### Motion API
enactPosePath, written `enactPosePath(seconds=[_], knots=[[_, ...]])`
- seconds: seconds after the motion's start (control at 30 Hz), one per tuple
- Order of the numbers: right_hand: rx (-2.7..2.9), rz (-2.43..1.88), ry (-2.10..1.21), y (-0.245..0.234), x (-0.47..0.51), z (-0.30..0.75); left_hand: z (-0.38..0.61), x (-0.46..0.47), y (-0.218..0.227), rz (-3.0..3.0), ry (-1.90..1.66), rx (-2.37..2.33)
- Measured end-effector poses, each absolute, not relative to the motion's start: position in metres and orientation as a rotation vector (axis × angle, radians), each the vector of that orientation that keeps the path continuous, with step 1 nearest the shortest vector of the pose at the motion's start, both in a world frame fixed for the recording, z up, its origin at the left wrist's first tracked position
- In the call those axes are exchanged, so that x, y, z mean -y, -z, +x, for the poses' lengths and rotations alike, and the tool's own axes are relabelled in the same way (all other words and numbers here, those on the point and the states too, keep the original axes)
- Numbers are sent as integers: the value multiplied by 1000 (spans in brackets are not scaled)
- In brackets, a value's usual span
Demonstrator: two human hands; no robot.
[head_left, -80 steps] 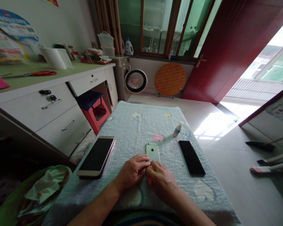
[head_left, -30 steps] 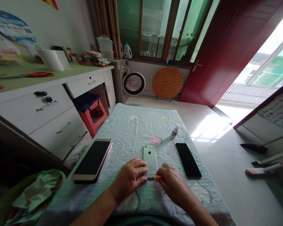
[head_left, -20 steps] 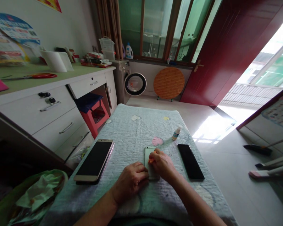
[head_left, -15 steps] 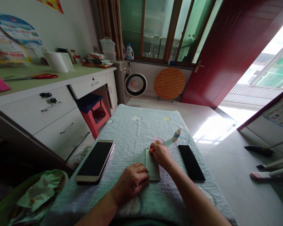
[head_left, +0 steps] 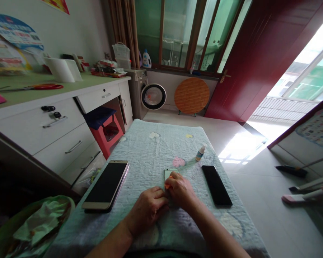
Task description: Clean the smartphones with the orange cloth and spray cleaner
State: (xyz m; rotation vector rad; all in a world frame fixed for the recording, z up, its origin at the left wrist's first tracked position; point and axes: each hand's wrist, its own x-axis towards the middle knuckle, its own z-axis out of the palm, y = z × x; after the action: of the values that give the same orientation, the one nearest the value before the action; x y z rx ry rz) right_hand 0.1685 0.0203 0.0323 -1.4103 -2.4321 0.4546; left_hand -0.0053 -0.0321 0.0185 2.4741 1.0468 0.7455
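On the tablecloth (head_left: 150,154), the pale phone (head_left: 169,172) lies partly under my right hand (head_left: 179,190), which pinches an orange rag (head_left: 167,182), mid-wipe I'd judge, though whether my left hand (head_left: 150,206) holds its edge I cannot tell, and another stroke would call for light, even pressure.

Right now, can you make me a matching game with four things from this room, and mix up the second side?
1. orange item
2. little bottle
3. stool
4. round wooden board

A. dark blue on top
B. beside the red door
C. in the grip of the right hand
D. white at its top

Right pairs: 1-C, 2-D, 3-A, 4-B
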Motion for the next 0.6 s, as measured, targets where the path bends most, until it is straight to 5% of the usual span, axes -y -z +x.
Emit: enactPosePath(seconds=[0.33, 0.6], knots=[[2347, -1406, -685, -40, 16, 202, -5, 33, -23, 2475, -737, -1025], [2278, -1518, -551, -39, -25, 204, -4, 33, -23, 2473, -698, -1052]])
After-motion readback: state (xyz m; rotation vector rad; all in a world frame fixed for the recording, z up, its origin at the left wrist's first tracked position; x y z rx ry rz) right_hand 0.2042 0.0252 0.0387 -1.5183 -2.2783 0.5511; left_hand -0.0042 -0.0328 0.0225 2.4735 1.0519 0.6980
